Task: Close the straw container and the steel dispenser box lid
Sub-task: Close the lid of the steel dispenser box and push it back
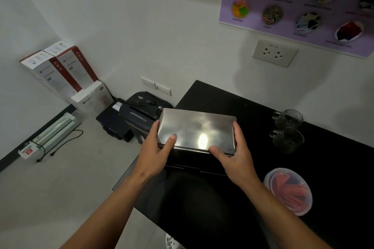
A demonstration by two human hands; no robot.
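Note:
A shiny steel lid (197,128) lies flat over the dark dispenser box (194,162) at the left end of the black counter. My left hand (156,150) grips the lid's left edge, thumb on top. My right hand (234,152) grips its right edge, thumb on the front corner. A round clear plastic straw container (289,190) with red straws inside and its lid on sits on the counter to the right of my right arm.
Two glass mugs (287,129) stand on the black counter (212,99) behind the straw container. On the floor to the left sit a black paper shredder (139,115), white boxes (60,70) and a laminator (54,131) with a loose cord. A wall socket (273,52) is above the counter.

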